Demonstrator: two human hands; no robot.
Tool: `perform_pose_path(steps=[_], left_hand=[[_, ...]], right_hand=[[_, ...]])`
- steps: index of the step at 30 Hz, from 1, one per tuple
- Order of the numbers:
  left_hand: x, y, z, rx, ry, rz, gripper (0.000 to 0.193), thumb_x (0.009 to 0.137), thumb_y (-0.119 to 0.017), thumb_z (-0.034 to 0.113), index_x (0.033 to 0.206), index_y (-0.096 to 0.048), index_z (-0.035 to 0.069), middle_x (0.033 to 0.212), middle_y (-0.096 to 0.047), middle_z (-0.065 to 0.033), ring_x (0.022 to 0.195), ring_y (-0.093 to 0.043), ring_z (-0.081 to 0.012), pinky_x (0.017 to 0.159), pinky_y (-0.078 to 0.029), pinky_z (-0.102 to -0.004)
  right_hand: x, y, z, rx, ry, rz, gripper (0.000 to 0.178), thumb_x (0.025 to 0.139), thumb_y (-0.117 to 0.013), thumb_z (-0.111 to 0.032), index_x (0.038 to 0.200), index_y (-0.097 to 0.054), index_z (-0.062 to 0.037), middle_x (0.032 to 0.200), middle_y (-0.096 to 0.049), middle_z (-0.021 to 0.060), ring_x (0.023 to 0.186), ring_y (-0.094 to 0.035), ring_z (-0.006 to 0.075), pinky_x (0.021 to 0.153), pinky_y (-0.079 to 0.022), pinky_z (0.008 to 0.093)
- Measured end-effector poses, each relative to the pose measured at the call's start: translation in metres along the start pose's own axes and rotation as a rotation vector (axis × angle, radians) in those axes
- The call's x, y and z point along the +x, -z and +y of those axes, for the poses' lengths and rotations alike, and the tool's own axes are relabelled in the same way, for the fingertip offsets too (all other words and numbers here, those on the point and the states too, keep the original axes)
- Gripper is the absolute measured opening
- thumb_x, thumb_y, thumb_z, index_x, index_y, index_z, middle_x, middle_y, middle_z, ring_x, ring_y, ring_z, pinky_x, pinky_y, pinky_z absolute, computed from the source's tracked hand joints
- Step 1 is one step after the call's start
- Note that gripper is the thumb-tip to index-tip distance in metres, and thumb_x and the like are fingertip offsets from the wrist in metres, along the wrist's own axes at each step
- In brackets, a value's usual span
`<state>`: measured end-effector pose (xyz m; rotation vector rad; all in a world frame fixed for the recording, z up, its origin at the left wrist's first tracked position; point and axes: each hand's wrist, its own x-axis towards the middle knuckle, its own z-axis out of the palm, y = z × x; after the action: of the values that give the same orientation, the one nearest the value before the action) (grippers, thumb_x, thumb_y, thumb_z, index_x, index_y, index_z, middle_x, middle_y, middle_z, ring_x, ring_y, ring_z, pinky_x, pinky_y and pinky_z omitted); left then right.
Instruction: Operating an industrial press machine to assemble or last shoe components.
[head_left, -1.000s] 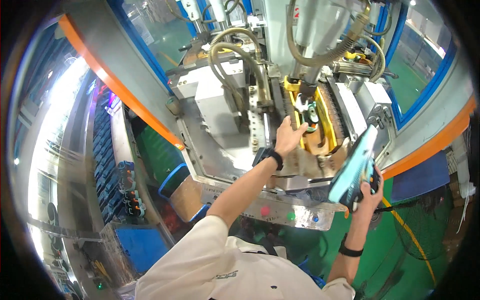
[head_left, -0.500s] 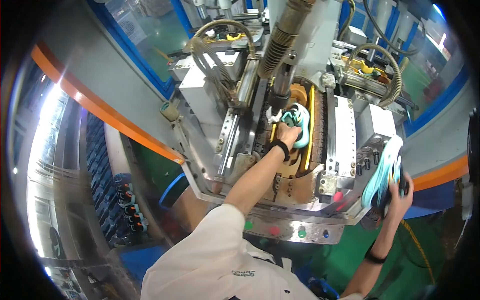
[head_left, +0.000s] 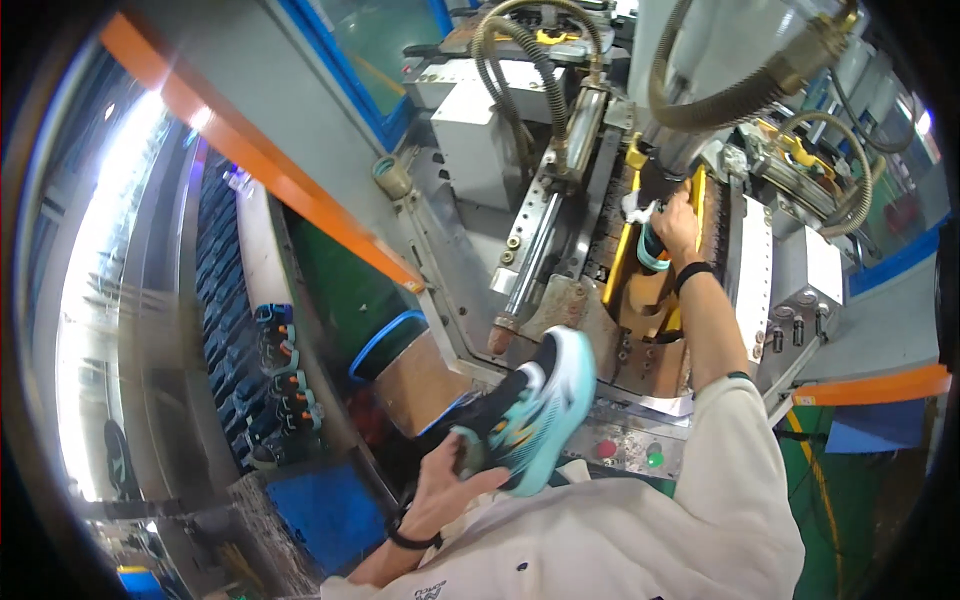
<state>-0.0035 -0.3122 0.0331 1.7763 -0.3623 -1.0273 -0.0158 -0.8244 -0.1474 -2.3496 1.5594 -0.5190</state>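
Note:
My left hand (head_left: 450,490) is closed around the heel end of a sneaker (head_left: 540,415) with a black and teal upper and a white and pale teal sole. The shoe is tilted, toe up, in front of my body, its sole turned to the right. Reaching into the machine's long cavity, my right hand (head_left: 677,225) grips a second sneaker (head_left: 653,258), of which only a dark and teal end shows below the fingers. The rest is hidden by the hand and the dark press head (head_left: 660,180). Yellow strips (head_left: 622,262) line the cavity.
Hoses (head_left: 530,60) and metal cylinders (head_left: 545,235) flank the cavity. An orange-edged panel (head_left: 270,160) stands at left. Beyond it, a conveyor (head_left: 225,300) carries several dark shoes (head_left: 280,350). Coloured buttons (head_left: 606,450) line the machine's front edge.
My left hand has left the cavity and now holds a sneaker near my body. My right hand has moved from the far right into the cavity with a sneaker. The view has shifted.

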Motion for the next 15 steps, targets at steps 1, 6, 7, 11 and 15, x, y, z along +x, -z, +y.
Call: perform_pose_path(steps=[1,6,7,11,15], left_hand=[[-0.014,0.007,-0.007,-0.044,0.045,0.063,0.057,0.073,-0.077,0.007,0.125,-0.055,-0.003,0.107,-0.066,-0.0061,0.089,-0.060,-0.0090,0.074,-0.049,-0.0215],[-0.065,0.004,-0.073,-0.526,0.044,0.431,0.045,0.081,-0.065,-0.004,0.124,-0.053,-0.006,0.111,-0.066,-0.0085,0.095,-0.065,-0.0154,0.088,-0.051,-0.0275],[-0.071,-0.001,-0.081,-0.546,0.036,0.491,0.042,0.082,-0.067,0.000,0.122,-0.056,-0.006,0.107,-0.066,-0.0069,0.091,-0.064,-0.0141,0.085,-0.051,-0.0255],[-0.096,-0.020,-0.135,-0.639,0.158,0.629,0.046,0.084,-0.068,0.004,0.126,-0.055,-0.005,0.103,-0.065,-0.0039,0.087,-0.063,-0.0110,0.082,-0.050,-0.0250],[-0.111,-0.040,-0.134,-0.653,0.094,0.679,0.039,0.086,-0.069,0.009,0.119,-0.058,-0.009,0.103,-0.066,-0.0057,0.090,-0.060,-0.0087,0.083,-0.049,-0.0235]], right_hand=[[-0.003,-0.015,-0.002,-0.028,-0.063,0.027,0.043,0.079,-0.062,-0.019,0.113,-0.045,0.0012,0.099,-0.066,0.0306,0.093,-0.067,0.0443,0.080,-0.056,0.0490],[-0.025,0.002,-0.011,-0.053,0.121,0.069,0.055,0.083,-0.065,-0.017,0.130,-0.041,-0.0004,0.124,-0.056,0.0252,0.102,-0.063,0.0422,0.091,-0.050,0.0512],[-0.043,-0.007,0.005,-0.027,0.397,0.235,0.053,0.084,-0.065,-0.015,0.131,-0.044,-0.0010,0.128,-0.054,0.0225,0.102,-0.063,0.0392,0.091,-0.050,0.0496],[-0.245,0.065,-0.057,0.603,0.575,-0.055,0.016,0.083,-0.064,0.001,0.100,-0.065,-0.0005,0.091,-0.065,0.0135,0.080,-0.064,0.0208,0.068,-0.050,0.0283],[-0.345,-0.008,-0.038,0.403,0.853,-0.428,0.022,0.082,-0.065,-0.007,0.103,-0.060,-0.0042,0.101,-0.061,0.0143,0.094,-0.058,0.0336,0.082,-0.048,0.0441]])
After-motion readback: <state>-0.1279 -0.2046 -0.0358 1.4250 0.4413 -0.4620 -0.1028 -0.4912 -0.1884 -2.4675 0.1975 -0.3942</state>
